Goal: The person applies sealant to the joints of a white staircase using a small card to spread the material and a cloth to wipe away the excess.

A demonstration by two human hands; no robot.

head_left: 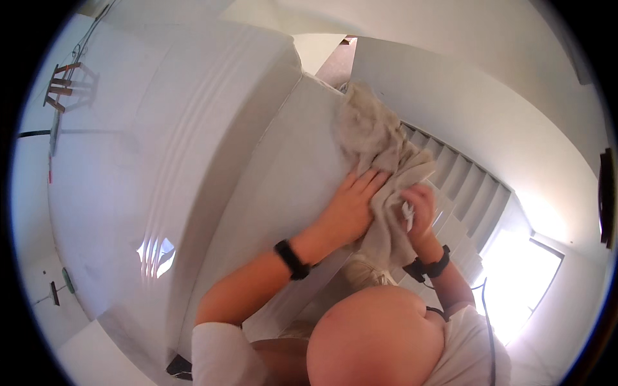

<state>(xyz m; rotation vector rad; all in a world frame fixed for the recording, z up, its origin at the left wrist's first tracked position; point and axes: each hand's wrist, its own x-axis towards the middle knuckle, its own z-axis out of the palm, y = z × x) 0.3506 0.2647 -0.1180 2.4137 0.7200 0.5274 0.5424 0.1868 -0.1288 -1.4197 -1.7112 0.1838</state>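
Note:
A crumpled beige-grey towel [380,145] drapes over the end of a pale, smooth ledge [283,154] and hangs down toward me. My left hand [354,201] lies on the towel with its fingers stretched out, pressing it against the ledge. On the towel's right edge, my right hand [420,209] is curled, slightly blurred, with its fingers closed at the fabric. A small white piece [407,214] shows beside those fingers; I cannot tell what it is. Dark bands sit on both wrists.
White stairs [460,174] run along the right, below a curved white wall. A bright window [518,276] is at the lower right. Far left, a small wooden stool [61,88] stands on the glossy floor. A thin dark cable [487,315] hangs near my right arm.

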